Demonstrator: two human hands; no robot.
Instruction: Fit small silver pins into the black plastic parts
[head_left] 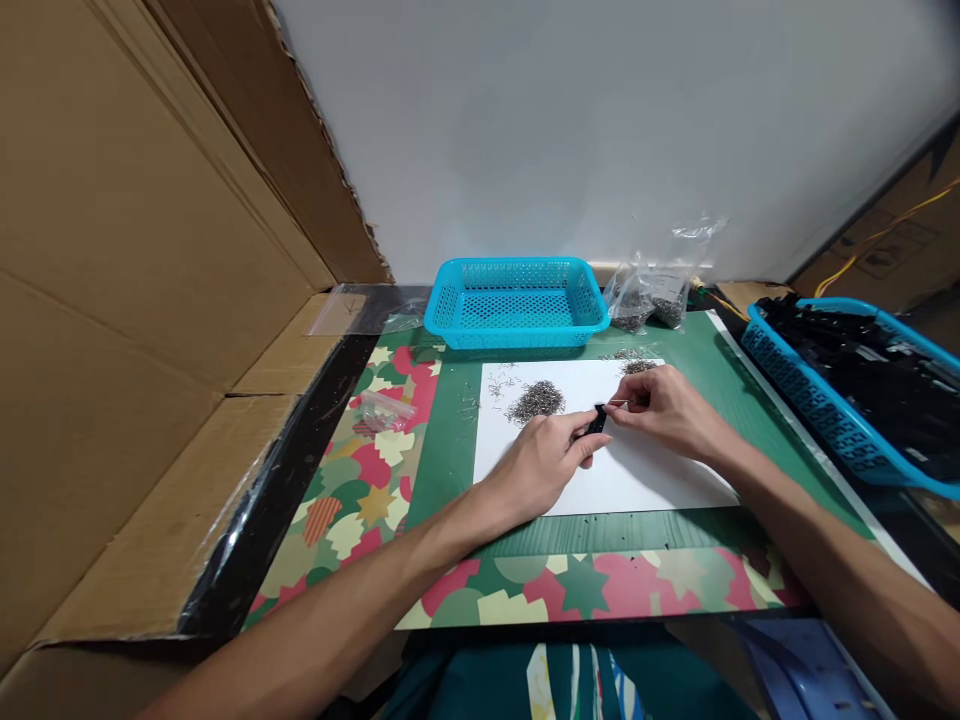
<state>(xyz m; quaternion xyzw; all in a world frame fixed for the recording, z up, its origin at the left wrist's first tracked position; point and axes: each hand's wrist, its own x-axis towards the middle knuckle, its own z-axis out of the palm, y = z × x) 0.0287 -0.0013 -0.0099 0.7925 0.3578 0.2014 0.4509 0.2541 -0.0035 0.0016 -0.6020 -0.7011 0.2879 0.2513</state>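
Assembly, likely: left hand [541, 452] grips black part [598, 420], right hand [670, 408] pinches thin piece [619, 402] beside it; next needs steady aim.

A left hand [551, 450] holds a small black part [598, 420] above a white sheet [652, 480] while the right hand [660, 408], just beside it, pinches a thin piece [619, 402] too small to identify. A heap of tiny metal pieces [538, 401] lies near the left hand; behind stands a bare blue basket [517, 340], and at right a second basket [832, 425] brims with black items [877, 365].
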